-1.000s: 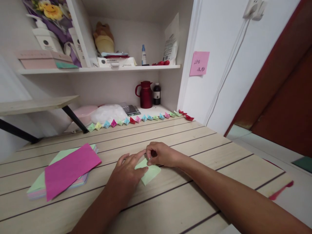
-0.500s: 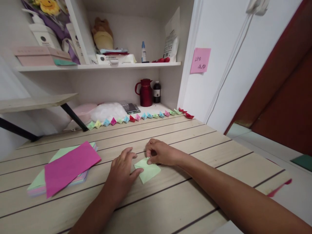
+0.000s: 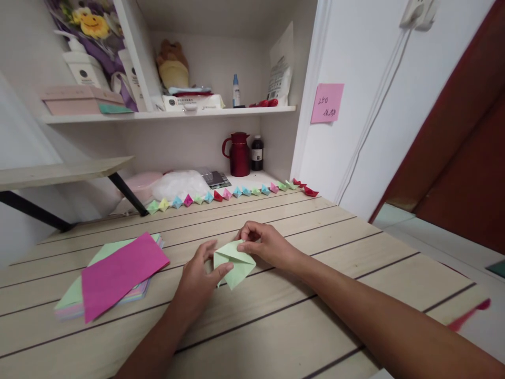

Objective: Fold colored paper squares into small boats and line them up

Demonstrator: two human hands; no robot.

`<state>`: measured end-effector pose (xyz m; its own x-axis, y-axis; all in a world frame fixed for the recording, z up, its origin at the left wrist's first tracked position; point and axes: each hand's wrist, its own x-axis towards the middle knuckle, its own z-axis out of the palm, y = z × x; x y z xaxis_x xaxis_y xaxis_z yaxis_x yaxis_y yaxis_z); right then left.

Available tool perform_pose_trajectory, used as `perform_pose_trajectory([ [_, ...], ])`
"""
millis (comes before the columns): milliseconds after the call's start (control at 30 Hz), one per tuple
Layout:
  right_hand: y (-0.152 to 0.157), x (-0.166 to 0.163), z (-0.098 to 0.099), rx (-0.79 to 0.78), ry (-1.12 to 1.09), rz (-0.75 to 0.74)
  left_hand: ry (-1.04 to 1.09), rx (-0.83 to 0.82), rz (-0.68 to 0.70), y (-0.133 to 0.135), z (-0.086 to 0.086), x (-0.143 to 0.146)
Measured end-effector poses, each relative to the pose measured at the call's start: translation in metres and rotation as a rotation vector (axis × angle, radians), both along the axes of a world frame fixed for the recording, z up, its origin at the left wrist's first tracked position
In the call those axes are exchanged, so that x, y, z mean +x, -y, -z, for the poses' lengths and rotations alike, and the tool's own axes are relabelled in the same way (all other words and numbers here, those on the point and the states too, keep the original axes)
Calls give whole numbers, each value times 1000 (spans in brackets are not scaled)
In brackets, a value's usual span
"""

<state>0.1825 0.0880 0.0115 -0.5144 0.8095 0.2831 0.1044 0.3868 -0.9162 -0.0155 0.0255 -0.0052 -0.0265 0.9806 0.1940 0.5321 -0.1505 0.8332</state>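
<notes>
A light green folded paper (image 3: 238, 268) is held between both hands, just above the table, with a flap standing slightly open across its upper part. My left hand (image 3: 202, 273) grips its left edge, thumb lying over the front and fingers behind. At the top right corner, my right hand (image 3: 261, 245) pinches the paper between thumb and curled fingers. The fingertips behind the paper are hidden. To the left lies a magenta sheet (image 3: 124, 276) on a stack of coloured paper (image 3: 71, 305).
A row of small folded paper boats (image 3: 226, 194) runs along the back edge of the slatted wooden table (image 3: 252, 337). Behind it stand a red jug (image 3: 239, 155) and a dark bottle (image 3: 257, 153). A small raised shelf (image 3: 67, 172) with black legs is at left.
The green paper has come up off the table, tilted, and its flap has opened a little. My left hand now grips its edge. The view has shifted slightly.
</notes>
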Motion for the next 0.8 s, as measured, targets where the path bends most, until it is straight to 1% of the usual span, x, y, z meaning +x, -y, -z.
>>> perform_pose_trajectory([
  [67, 6, -3, -4, 70, -15, -4, 4, -65, 3, 1, -4, 1],
  [133, 9, -5, -6, 133, -30, -5, 27, -83, -22, 2, -7, 2],
  [233, 8, -6, -4, 125, -116, 26, 151, 21, -75, 6, -11, 5],
  [300, 4, -6, 0, 66, -201, 62, 218, 66, -121, 10, -15, 7],
  [367, 0, -7, 4, -38, -282, 89, 234, 67, -144, 13, -18, 8],
  [500, -2, -11, 10, -243, -424, 113, 139, 56, -136, 11, -16, 7],
  [633, 0, -15, 12, -372, -514, 86, 48, 54, -86, 2, -8, 3],
  [800, 1, -15, 13, -416, -577, 42, 27, 1, 58, -2, -8, 4],
])
